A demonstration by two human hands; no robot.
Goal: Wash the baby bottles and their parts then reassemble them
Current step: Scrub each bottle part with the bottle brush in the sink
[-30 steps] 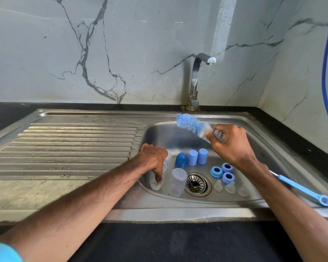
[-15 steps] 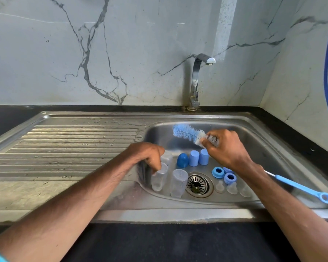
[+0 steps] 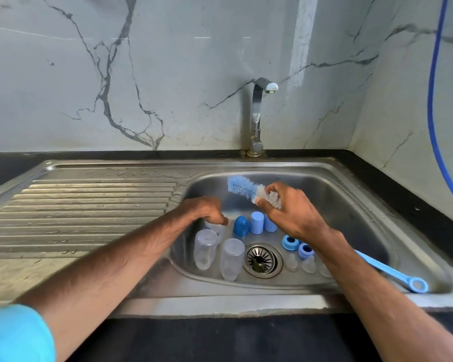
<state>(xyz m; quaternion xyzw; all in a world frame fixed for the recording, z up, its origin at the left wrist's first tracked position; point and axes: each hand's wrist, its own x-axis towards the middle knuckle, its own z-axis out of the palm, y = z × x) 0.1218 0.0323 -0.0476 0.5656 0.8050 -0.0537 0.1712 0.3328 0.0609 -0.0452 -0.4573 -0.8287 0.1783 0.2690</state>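
Altogether, 3 bottles point(image 3: 205, 249), 3 caps point(image 3: 256, 222), 1 brush point(image 3: 243, 188).

The draining board point(image 3: 89, 205) lies left of the sink basin point(image 3: 351, 199), with the tap point(image 3: 256, 118) mounted behind the basin at its rear rim and the drain strainer point(image 3: 262, 259) set in the basin floor. Two bottles point(image 3: 205, 248) stand left of the strainer, and a third bottle point(image 3: 216, 229) stands behind them under the left hand point(image 3: 209, 210). Three caps point(image 3: 256, 226) stand in a row behind the strainer, collar rings point(image 3: 290, 242) lie to its right, and teats point(image 3: 290, 262) sit in front of those rings. The brush point(image 3: 242, 186) runs above the basin from behind the caps, through the right hand point(image 3: 290, 212), to the front right rim.
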